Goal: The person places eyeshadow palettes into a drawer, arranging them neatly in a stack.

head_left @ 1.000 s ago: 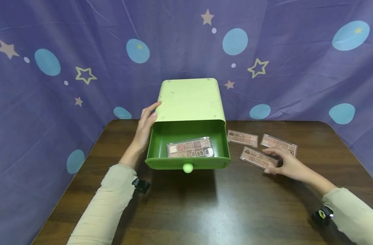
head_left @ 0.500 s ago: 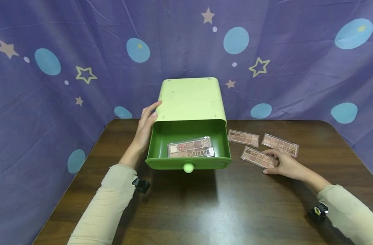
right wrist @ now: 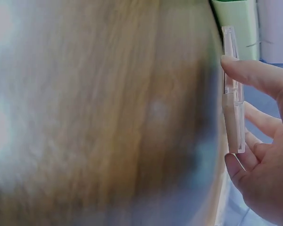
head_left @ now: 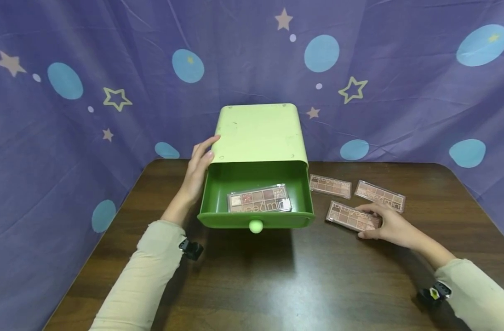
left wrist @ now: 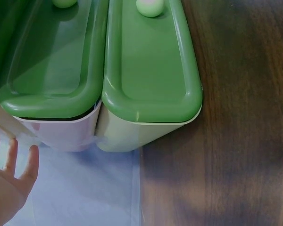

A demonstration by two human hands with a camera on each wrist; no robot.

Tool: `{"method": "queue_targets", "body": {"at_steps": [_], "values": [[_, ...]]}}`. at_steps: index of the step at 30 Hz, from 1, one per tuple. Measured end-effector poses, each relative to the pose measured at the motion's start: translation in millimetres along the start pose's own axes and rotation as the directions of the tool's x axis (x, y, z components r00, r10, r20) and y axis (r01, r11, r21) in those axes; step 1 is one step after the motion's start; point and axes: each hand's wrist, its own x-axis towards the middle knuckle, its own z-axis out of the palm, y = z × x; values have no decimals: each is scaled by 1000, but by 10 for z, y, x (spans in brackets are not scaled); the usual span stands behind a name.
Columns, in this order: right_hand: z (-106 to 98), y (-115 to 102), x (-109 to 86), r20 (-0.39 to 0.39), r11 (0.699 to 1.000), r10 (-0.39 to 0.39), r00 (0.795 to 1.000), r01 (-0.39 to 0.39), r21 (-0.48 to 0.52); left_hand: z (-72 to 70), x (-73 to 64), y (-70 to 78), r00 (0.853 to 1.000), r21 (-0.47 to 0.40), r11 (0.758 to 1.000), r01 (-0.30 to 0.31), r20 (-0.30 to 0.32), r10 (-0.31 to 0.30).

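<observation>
My right hand [head_left: 394, 226] is narrow and holds the near palette [head_left: 351, 217]. The thumb lies along the near edge and the fingers grip the far edge, at the right-hand end. In the right wrist view the same palette appears edge-on between thumb and fingers. I cannot tell whether its whole underside is off the table [head_left: 318, 285].

Two more palettes lie flat beyond the near palette: the back-left palette [head_left: 330, 186], just beside the cabinet [head_left: 258, 133], and the back-right palette [head_left: 380, 195], close behind my right fingers. All have clear lids with lettering over rows of coloured pans.

My left hand [head_left: 193, 177] is wide, with fingers extended. It rests on the left side of the cabinet, fingertips at the upper edge of the pale green casing. The left wrist view shows these fingers fairly straight and spread.

The top drawer [head_left: 220, 221] is pulled out toward me, its round knob [head_left: 256, 226] centred on the front. The drawer palette [head_left: 259, 199] lies inside, slightly angled, near the front wall. Below, in the left wrist view, are two closed drawers: the middle drawer [left wrist: 52, 61], in a lilac casing, and the bottom drawer [left wrist: 151, 61], in a pale casing. Behind the table hangs a purple curtain [head_left: 243, 27] printed with stars and blue ovals.
</observation>
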Motion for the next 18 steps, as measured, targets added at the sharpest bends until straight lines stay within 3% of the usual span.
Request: {"method": "queue_targets", "body": {"at_steps": [15, 18], "values": [[-244, -528, -149, -135, 994, 112, 985, -113, -6, 14, 6, -2, 1000, -1, 1000, -3, -4, 3], [-288, -628, -161, -197, 997, 70, 978, -64, 40, 13, 7, -5, 1000, 3, 1000, -4, -11, 4]]}}
